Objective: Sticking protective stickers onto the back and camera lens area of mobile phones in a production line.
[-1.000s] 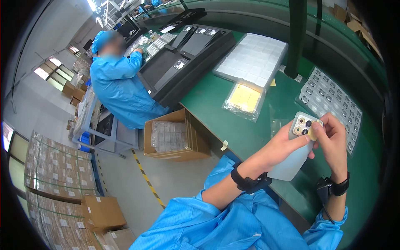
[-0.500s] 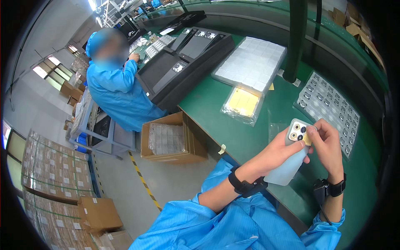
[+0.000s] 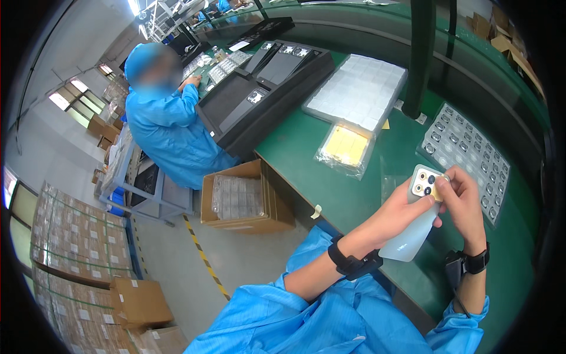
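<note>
A pale blue smartphone [image 3: 405, 241] is held tilted above the green bench, its back facing up. My left hand [image 3: 402, 213] is closed around it, with the thumb lying just below the white camera block [image 3: 423, 180], where several round lenses show. My right hand [image 3: 462, 199] is closed in a pinch at the block's right edge, thumb and forefinger on a small yellow piece [image 3: 437, 193]. Whether that piece is stuck to the phone cannot be made out. Beyond the right hand lies a clear tray [image 3: 451, 138] of camera rings in rows.
On the green bench [image 3: 283, 147] lie a stack of white trays [image 3: 359, 88] and a clear bag of yellow sheets [image 3: 346, 146]. A black foam tray [image 3: 236, 133] holds several phones. A carton [image 3: 277, 200] stands beside the bench. To the left, a co-worker in blue [image 3: 168, 127] works.
The phone and both hands have shifted very slightly to the right. My grip on the phone and the pinch at its camera block look the same.
</note>
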